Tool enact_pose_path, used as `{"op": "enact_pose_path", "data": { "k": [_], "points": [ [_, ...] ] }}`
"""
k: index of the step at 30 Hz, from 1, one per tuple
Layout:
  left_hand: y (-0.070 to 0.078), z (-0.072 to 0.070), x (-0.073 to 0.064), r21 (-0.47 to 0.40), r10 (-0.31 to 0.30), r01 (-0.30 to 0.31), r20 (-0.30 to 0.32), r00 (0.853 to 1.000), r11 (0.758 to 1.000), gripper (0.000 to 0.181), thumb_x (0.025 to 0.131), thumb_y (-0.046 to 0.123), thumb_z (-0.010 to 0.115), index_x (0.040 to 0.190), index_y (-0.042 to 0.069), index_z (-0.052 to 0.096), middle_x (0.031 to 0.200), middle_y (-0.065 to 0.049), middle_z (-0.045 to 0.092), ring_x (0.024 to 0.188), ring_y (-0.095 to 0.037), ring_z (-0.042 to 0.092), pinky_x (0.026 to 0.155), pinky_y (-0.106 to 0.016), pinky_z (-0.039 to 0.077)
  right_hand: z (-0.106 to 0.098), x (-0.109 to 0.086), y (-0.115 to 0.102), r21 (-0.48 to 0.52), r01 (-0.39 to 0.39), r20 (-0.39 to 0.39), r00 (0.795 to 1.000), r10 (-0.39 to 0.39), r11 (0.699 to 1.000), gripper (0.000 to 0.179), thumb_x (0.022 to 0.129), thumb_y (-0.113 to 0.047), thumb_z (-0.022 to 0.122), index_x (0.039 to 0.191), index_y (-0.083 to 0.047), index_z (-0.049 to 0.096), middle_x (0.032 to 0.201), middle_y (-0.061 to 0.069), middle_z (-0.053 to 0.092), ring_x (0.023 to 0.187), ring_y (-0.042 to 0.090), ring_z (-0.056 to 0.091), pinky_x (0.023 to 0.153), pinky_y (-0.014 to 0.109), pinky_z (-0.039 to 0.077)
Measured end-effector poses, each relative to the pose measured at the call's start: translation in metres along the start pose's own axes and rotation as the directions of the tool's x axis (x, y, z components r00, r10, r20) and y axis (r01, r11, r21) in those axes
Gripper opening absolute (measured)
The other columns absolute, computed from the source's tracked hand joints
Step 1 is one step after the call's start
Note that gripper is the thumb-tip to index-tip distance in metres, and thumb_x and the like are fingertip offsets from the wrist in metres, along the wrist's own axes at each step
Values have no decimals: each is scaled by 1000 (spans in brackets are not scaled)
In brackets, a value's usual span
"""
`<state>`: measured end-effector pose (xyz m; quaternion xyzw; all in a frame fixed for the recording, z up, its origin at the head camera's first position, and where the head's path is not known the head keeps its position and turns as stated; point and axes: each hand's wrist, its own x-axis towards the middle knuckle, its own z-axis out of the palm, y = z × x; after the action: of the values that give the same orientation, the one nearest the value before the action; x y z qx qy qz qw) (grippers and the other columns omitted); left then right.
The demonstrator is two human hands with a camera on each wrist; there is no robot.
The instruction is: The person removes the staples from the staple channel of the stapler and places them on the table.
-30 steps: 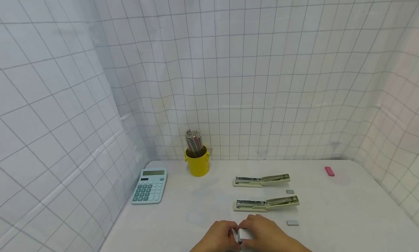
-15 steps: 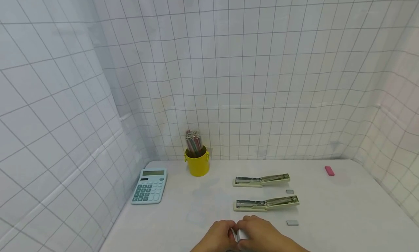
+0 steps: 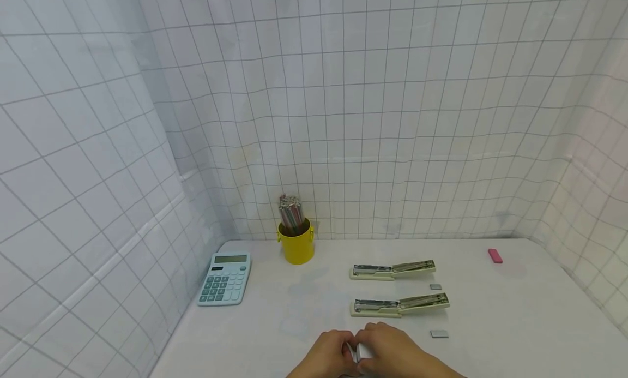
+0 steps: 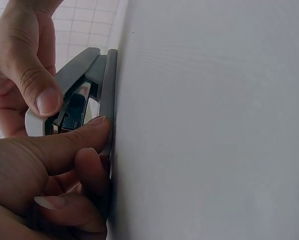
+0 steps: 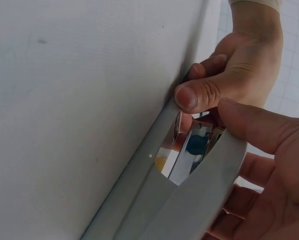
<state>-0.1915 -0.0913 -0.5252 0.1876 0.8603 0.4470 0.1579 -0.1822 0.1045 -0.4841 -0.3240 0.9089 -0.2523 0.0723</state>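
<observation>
Both hands hold a pale grey stapler (image 5: pixel 189 200) at the table's near edge; in the head view they cover most of the stapler (image 3: pixel 364 352). My left hand (image 3: pixel 325 356) grips the front end of its base, the thumb (image 4: pixel 92 135) lying along it in the left wrist view. My right hand (image 3: pixel 392 352) holds the top arm from above, its thumb (image 5: pixel 254 122) on the front end. Between arm and base is a gap, with the shiny metal magazine (image 5: pixel 197 145) showing inside. Some fingers of each hand are hidden behind the stapler.
Beyond the hands lie two opened-out staplers, a nearer stapler (image 3: pixel 399 306) and a farther stapler (image 3: pixel 392 270). Beside them are small grey strips, one strip (image 3: pixel 439 334) nearer. A pink block (image 3: pixel 495 256), yellow bucket (image 3: pixel 297 250) of pencil-like sticks and blue calculator (image 3: pixel 224 279) stand farther out.
My right hand has shifted slightly left, closer to the left hand, and less of the stapler shows between them. Over the last half second the hands look almost still.
</observation>
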Motion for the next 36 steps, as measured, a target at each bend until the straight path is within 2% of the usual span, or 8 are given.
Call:
{"op": "enact_pose_path", "data": {
  "k": [5,12,19,24,30,36],
  "points": [
    [0,0,0,-24,-51,51,9,999,998,26,71,1,85,85,16,68,60,7,56,54,-6,50,58,-24,42,-4,-2,-2,-7,13,-40,999,-13,1000,32,76,-34,85,104,-22,76,92,-21,59,83,0,51,72,28,48],
    [1,-1,-1,-53,-60,62,37,998,997,24,72,4,84,87,16,70,61,6,59,55,-7,53,60,-24,45,-15,-10,0,-44,34,-97,995,-38,998,30,78,-35,83,103,-22,75,99,-20,62,94,5,57,81,33,50],
    [0,-2,0,-25,-53,54,49,997,998,22,73,6,85,86,16,70,61,7,59,56,-6,53,60,-24,45,-34,-23,-1,-77,32,-143,989,-42,997,29,80,-31,83,105,-19,74,102,-18,65,99,8,61,82,32,52],
    [-2,-3,0,-34,-35,37,44,998,999,23,73,6,85,86,17,70,62,7,59,55,-6,54,60,-24,45,-50,-34,0,-12,-11,-141,990,9,1000,28,85,-35,81,108,-22,73,105,-19,64,100,7,60,85,34,52],
    [-3,-4,1,-43,-30,32,43,999,999,22,73,7,85,86,16,70,63,6,60,56,-7,54,61,-25,45,-65,-49,8,57,-31,-152,988,39,998,29,86,-41,80,110,-26,73,104,-20,60,96,4,57,80,31,51],
    [-4,-3,1,-64,-83,87,69,994,994,18,75,6,81,87,16,71,65,4,59,59,-10,54,62,-28,45,-73,-64,18,76,-24,-154,987,36,997,32,88,-41,78,114,-23,73,107,-16,61,101,5,57,83,32,53]
  ]
}}
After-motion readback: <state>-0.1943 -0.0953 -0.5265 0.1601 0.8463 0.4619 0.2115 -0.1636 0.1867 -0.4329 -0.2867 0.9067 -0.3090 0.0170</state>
